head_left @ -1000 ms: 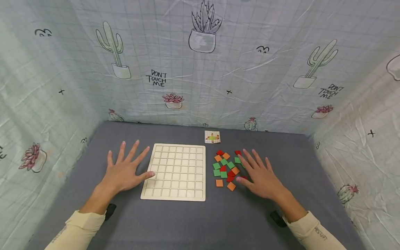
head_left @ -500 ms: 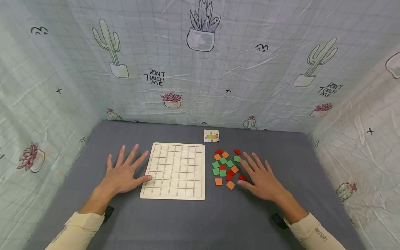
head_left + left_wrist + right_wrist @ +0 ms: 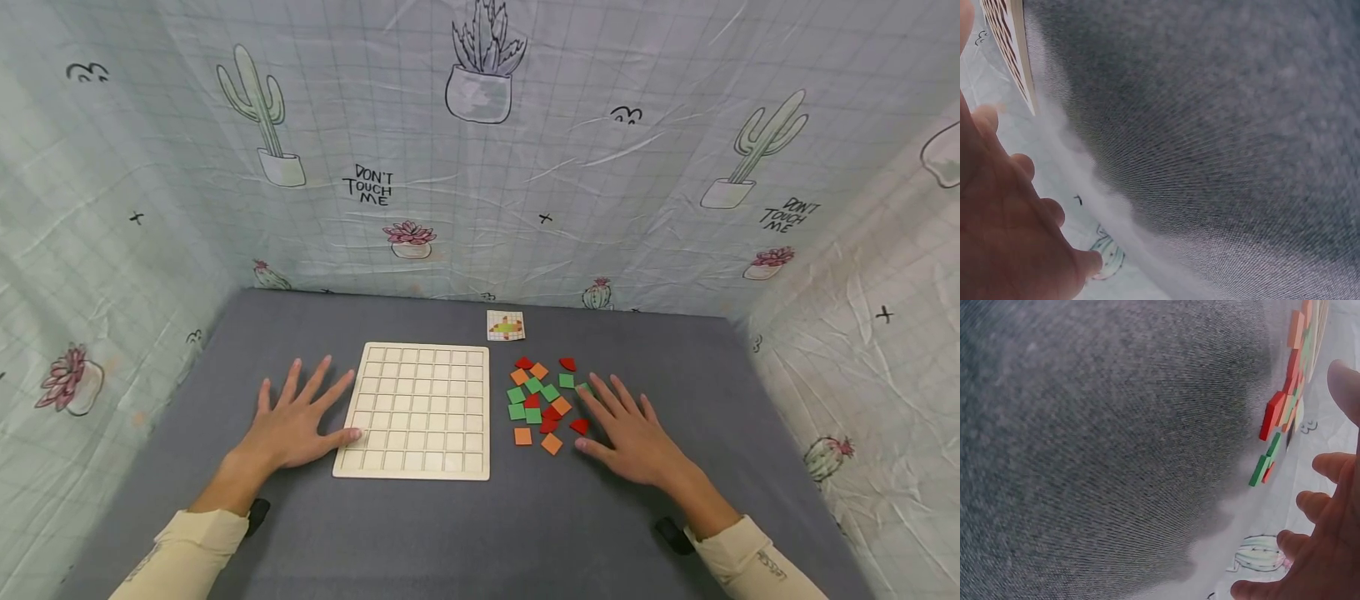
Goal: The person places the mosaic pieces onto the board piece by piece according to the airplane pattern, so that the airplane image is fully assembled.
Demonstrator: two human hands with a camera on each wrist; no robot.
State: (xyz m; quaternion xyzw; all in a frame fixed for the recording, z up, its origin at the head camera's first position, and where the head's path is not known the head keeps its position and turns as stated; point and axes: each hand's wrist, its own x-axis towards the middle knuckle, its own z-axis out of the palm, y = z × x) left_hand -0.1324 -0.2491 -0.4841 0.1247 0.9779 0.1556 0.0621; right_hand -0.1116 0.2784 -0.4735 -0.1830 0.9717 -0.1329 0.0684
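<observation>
A pale wooden board (image 3: 420,410) marked off in square cells lies on the grey table. My left hand (image 3: 288,429) is spread at its left side, with the thumb over the board's edge; whether it touches cannot be told. To the right of the board lie loose flat tiles: green squares (image 3: 516,412), orange squares (image 3: 522,436) and red pieces (image 3: 567,364) with a curved side. Spread fingers also mark my right hand (image 3: 633,437), which is just right of the tiles and holds nothing. In the right wrist view it hovers apart from a red tile (image 3: 1272,415).
A small card (image 3: 506,326) with a coloured pattern on a grid lies behind the tiles. Printed cloth (image 3: 480,183) hangs at the back and both sides of the grey table (image 3: 420,533). A black wrist strap (image 3: 673,536) shows under the right sleeve.
Both hands have drawn slightly toward the person, the right one also a little away from the tiles, uncovering a red piece. The head view has shifted slightly. The tiles and board lie unchanged.
</observation>
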